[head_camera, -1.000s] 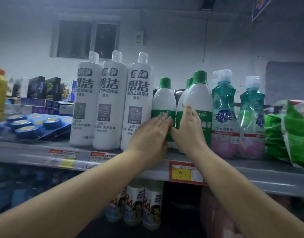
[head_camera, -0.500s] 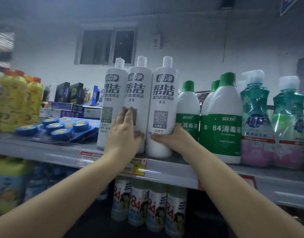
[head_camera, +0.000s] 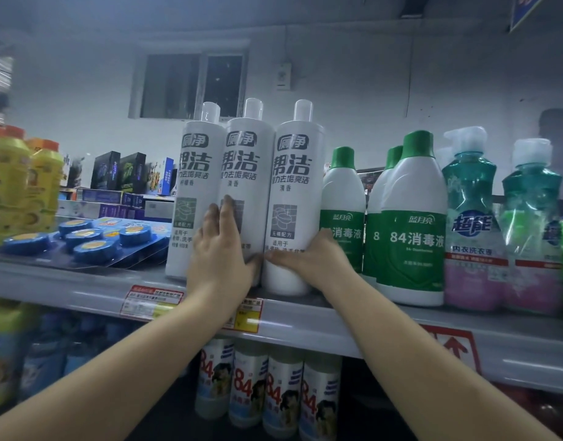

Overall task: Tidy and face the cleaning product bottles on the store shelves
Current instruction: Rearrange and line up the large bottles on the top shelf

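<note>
Three tall white bottles stand upright in a row on the grey shelf [head_camera: 83, 294], labels facing me. My left hand [head_camera: 221, 253] lies flat against the front of the middle white bottle [head_camera: 248, 167], fingers up between it and the left white bottle [head_camera: 194, 173]. My right hand [head_camera: 309, 257] wraps the lower right side of the right white bottle [head_camera: 294, 173]. To the right stand green-capped white 84 disinfectant bottles [head_camera: 412, 224], also upright and facing front.
Teal pump bottles [head_camera: 468, 224] stand at the right end of the shelf. A blue blister pack of round blocks [head_camera: 92, 237] lies to the left, with yellow bottles [head_camera: 22, 186] beyond it. White 84 bottles [head_camera: 267, 386] fill the shelf below.
Both hands left the green-capped bottles and moved left onto the white bottles. Since half a second ago they have barely shifted.
</note>
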A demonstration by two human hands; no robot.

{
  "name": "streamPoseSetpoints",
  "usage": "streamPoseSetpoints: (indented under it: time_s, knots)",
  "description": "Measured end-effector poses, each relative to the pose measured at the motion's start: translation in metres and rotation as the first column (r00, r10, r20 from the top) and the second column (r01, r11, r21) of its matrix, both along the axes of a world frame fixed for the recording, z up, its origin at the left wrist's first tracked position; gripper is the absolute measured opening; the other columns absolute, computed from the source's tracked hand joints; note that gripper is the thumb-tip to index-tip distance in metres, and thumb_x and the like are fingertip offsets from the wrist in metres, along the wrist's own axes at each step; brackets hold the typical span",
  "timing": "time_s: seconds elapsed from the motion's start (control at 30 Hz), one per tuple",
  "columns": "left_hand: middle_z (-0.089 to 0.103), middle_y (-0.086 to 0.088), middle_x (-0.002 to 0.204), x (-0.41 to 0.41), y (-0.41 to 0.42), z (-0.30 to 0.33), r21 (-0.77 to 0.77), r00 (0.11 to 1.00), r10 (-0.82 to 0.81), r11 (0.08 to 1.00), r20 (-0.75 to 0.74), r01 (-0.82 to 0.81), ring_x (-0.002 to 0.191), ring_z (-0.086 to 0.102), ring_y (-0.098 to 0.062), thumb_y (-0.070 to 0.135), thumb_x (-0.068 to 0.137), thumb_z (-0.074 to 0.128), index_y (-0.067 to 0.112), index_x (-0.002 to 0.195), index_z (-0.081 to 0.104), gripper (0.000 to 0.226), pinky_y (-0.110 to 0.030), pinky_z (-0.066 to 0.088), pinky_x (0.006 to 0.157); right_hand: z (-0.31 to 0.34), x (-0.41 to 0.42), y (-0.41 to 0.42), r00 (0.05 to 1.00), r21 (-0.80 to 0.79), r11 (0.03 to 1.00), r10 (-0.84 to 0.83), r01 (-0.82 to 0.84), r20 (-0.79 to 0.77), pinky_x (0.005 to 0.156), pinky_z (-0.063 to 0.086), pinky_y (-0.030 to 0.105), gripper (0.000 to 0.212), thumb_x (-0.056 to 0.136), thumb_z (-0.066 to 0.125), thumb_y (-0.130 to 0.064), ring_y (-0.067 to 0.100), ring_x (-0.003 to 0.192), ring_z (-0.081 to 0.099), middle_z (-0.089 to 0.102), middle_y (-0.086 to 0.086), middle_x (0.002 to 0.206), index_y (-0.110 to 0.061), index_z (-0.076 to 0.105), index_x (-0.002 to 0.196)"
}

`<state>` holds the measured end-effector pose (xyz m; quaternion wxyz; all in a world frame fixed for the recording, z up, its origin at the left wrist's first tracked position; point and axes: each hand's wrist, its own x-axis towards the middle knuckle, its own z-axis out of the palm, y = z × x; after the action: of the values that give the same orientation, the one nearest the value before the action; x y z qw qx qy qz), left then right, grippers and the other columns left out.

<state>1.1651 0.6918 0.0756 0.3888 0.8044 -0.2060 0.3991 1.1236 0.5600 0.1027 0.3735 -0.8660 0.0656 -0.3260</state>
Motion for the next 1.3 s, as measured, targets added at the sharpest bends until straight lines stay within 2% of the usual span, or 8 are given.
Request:
streamPoseSetpoints:
  time_s: [0.17,0.27,0.43,0.6,0.73,0.97,1.13,1.3]
  knots:
    - [0.029,-0.012,0.146,0.013,0.017,0.003,-0.042,0.975,0.114,0.993,0.193,-0.108,0.135,0.026,-0.029,0.038,0.086,0.056,0.009,0.144,0.018,0.075,-0.043,0.022,0.114,-0.002,-0.003,0.004,0.999,-0.061,0.998,-0.020,0.022,0.032,0.088,0.046,0.031,0.094,0.066,0.079,-0.045,0.027,0.115,0.052,0.049,0.014,0.130,0.002,0.030,0.130]
    - [0.031,-0.013,0.143,0.022,0.034,0.009,-0.154,0.985,0.113,0.984,0.127,-0.093,0.132,0.027,-0.029,0.041,0.088,0.054,0.007,0.140,0.023,0.070,-0.043,0.022,0.111,-0.004,-0.003,0.007,0.987,-0.094,0.994,-0.035,0.051,0.158,0.094,0.047,0.039,0.092,0.062,0.080,-0.047,0.028,0.116,0.048,0.047,0.011,0.128,-0.006,0.032,0.129]
    - [0.048,-0.013,0.128,0.044,0.054,0.019,-0.390,0.936,-0.304,0.895,-0.178,0.216,0.116,0.049,-0.029,0.037,0.081,0.065,0.011,0.136,0.028,0.071,-0.043,0.042,0.098,-0.005,-0.010,0.018,0.935,-0.356,0.902,-0.121,0.243,0.333,0.113,0.022,0.042,0.112,0.073,0.065,-0.059,0.028,0.139,0.018,0.017,0.006,0.153,-0.018,-0.006,0.148]
    - [0.062,-0.011,0.113,0.062,0.069,0.030,-0.510,0.741,-0.552,0.795,-0.381,0.330,0.098,0.061,-0.026,0.023,0.076,0.072,0.012,0.124,0.043,0.057,-0.045,0.051,0.086,-0.004,-0.009,0.031,0.896,-0.493,0.810,-0.088,0.318,0.434,0.114,-0.002,0.038,0.095,0.084,0.054,-0.054,0.025,0.145,-0.005,-0.006,0.005,0.158,-0.022,-0.010,0.149]
    - [0.065,-0.010,0.104,0.068,0.069,0.028,-0.520,0.733,-0.585,0.771,-0.348,0.368,0.093,0.064,-0.026,0.019,0.074,0.074,0.019,0.100,0.051,0.034,-0.041,0.054,0.078,-0.007,-0.003,0.041,0.882,-0.635,0.682,-0.030,0.363,0.471,0.113,-0.005,0.039,0.085,0.085,0.057,-0.044,0.027,0.146,0.005,0.013,0.010,0.156,-0.020,0.006,0.148]
    - [0.066,-0.006,0.104,0.072,0.071,0.023,-0.540,0.771,-0.563,0.765,-0.297,0.351,0.091,0.067,-0.024,0.037,0.045,0.082,0.020,0.107,0.048,0.072,-0.044,0.057,0.079,-0.011,0.009,0.043,0.829,-0.657,0.581,-0.058,0.481,0.556,0.109,0.017,0.049,0.080,0.074,0.069,-0.041,0.035,0.134,0.038,0.046,0.018,0.140,-0.011,0.035,0.141]
    - [0.066,-0.004,0.103,0.077,0.072,0.021,-0.514,0.801,-0.542,0.777,-0.254,0.363,0.091,0.066,-0.021,0.039,0.046,0.080,0.020,0.109,0.049,0.073,-0.042,0.056,0.079,-0.009,0.006,0.042,0.851,-0.637,0.635,-0.064,0.438,0.522,0.112,0.011,0.047,0.080,0.076,0.069,-0.038,0.033,0.141,0.024,0.033,0.017,0.149,-0.014,0.032,0.143]
    - [0.052,-0.013,0.126,0.074,0.072,0.022,-0.432,0.856,-0.427,0.857,-0.292,0.280,0.110,0.056,-0.028,0.058,0.063,0.072,0.017,0.125,0.034,0.084,-0.050,0.047,0.094,-0.002,-0.003,0.033,0.922,-0.446,0.863,-0.057,0.239,0.384,0.113,-0.004,0.036,0.093,0.086,0.060,-0.038,0.022,0.145,-0.012,-0.016,0.000,0.157,-0.026,-0.007,0.148]
